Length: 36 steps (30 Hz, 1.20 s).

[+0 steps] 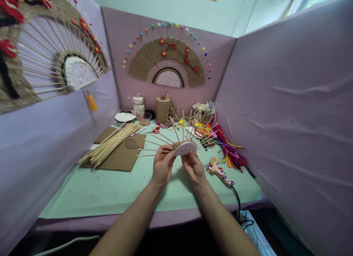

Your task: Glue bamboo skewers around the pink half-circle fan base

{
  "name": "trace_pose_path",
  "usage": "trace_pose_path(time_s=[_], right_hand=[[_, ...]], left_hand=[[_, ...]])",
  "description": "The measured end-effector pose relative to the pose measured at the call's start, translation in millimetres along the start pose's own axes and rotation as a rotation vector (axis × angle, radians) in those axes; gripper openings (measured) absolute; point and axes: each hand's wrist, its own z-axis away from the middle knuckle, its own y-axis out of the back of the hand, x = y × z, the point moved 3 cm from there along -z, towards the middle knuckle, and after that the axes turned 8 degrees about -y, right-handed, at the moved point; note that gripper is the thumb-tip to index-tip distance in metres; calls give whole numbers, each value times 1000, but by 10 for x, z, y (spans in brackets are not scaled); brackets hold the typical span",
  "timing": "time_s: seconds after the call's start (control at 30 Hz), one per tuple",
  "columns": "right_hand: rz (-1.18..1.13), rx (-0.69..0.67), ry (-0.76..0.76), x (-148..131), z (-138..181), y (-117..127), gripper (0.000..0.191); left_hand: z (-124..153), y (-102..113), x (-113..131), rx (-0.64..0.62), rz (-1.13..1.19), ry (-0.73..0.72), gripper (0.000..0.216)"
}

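- half-round base [185,148] pinched in left hand [162,164] and right hand [193,167] fingers, could buckle if squeezed hard
- sticks [183,126] past the fingertips might loosen if bumped
- glue gun [220,172] right of the fingers, knockable if that hand swings

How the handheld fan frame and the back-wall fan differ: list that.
The handheld fan frame has bare sticks; the back-wall fan has a brown band across its sticks. Red flowers decorate the back-wall fan; the handheld fan frame has none. Both have spotted half-round centres.
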Motion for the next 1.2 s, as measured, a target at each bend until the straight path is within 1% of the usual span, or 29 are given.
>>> trace_pose_path(time_s=[0.23,0.3,0.4,0.43,0.57,0.7,0.93,1.1,1.13,1.2], right_hand=[[-34,10,3,3,1,0,21],[-32,12,5,0,5,-1,21],[-14,4,4,-4,15,-18,23],[-10,-2,3,-3,21,-29,24],[17,-56,-8,13,60,-103,28],[92,-107,1,33,116,-175,34],[136,-110,65,24,162,-216,31],[135,-95,56,39,146,-199,33],[128,-85,59,41,136,-187,33],[111,-62,64,41,114,-160,32]], left_hand=[[-9,49,-51,-4,-76,5,15],[8,35,-34,-16,-71,0,22],[29,2,-3,-27,-29,7,39],[28,-5,7,-21,-19,6,38],[-4,15,23,47,-26,-21,22],[-33,62,4,120,-43,-8,18],[-60,62,10,82,76,79,16],[-71,104,-17,108,62,71,13],[-65,110,-32,111,61,70,16],[-50,105,-64,90,72,85,37]])
